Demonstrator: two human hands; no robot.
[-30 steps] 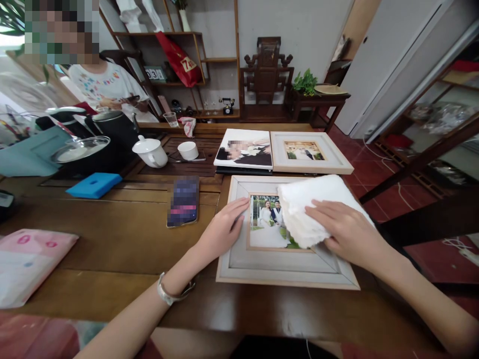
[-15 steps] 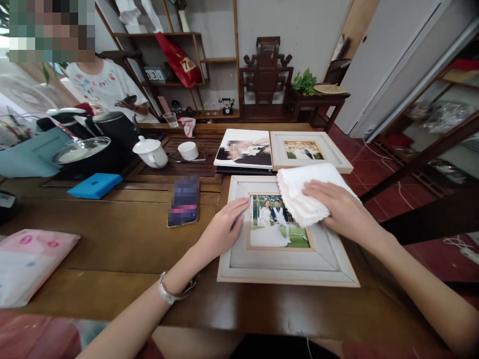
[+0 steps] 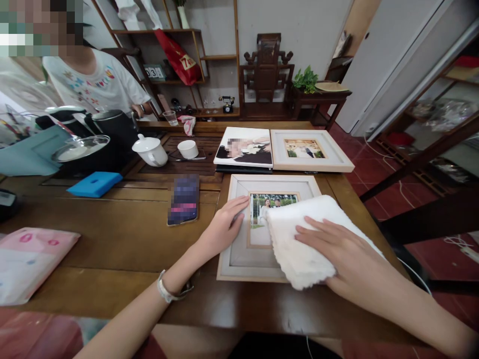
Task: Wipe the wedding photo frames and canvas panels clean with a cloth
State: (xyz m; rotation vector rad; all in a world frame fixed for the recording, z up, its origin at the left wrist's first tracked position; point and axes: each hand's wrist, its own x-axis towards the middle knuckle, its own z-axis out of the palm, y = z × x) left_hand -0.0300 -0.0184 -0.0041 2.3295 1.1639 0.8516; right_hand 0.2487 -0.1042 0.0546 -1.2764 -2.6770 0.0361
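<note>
A pale wooden picture frame (image 3: 247, 264) with a photo (image 3: 258, 214) of two people in it lies flat on the table in front of me. My left hand (image 3: 224, 224) holds the frame's left border, fingers along the top and thumb a little apart from them. My right hand (image 3: 333, 244) is on a folded white towel (image 3: 295, 244), its fingers spread over the top and the cloth held under them. The towel covers the photo's right part and the frame's lower right corner.
Behind lie a photo panel (image 3: 245, 149) and a second picture frame (image 3: 333, 149). A phone (image 3: 183, 199), blue box (image 3: 95, 184), lidded white cup (image 3: 149, 149), small white cup (image 3: 187, 149) and tissue pack (image 3: 33, 264) are to the left. A person (image 3: 97, 85) is across the table.
My right hand has moved the towel toward me, from the frame's upper right to its lower right. My left hand stays put. The person across the table has shifted and lowered an arm.
</note>
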